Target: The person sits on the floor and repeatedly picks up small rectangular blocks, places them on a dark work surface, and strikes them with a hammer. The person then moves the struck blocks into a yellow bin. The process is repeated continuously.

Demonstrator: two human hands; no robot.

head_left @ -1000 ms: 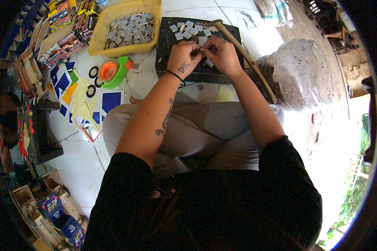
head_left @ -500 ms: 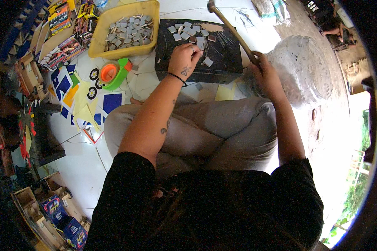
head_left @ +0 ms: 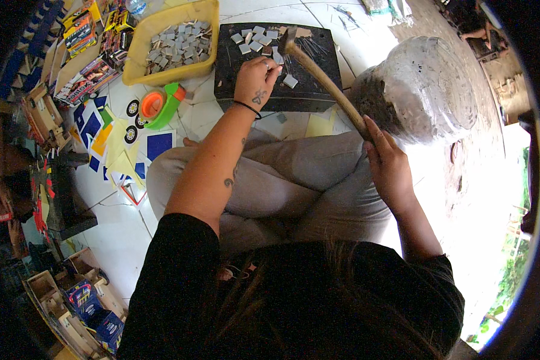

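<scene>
My right hand (head_left: 390,171) is wrapped round the wooden handle of a hammer (head_left: 333,90). Its dark head hangs over the black block (head_left: 237,90), just beyond my left fingertips. My left hand (head_left: 257,77) is closed in a pinch above the block, beside a small grey square piece (head_left: 277,56). Whatever it pinches is too small or hidden to make out. More grey square pieces (head_left: 256,45) lie on the block's far left part, and one sits alone (head_left: 290,81) right of my left hand. Thin nail-like pins (head_left: 311,47) are scattered at the block's right.
A yellow basin (head_left: 139,75) of grey pieces stands left of the block. Nearer are a green-and-orange tape dispenser (head_left: 175,99), black wheels (head_left: 131,133) and coloured sheets (head_left: 160,146). Wooden toy trucks (head_left: 96,300) and printed boxes line the left. A large plastic-wrapped bundle (head_left: 426,90) stands right.
My right hand has moved down and nearer me, and the hammer head has dropped from beyond the block to over it, close to my left fingers. My left hand keeps its pinch.
</scene>
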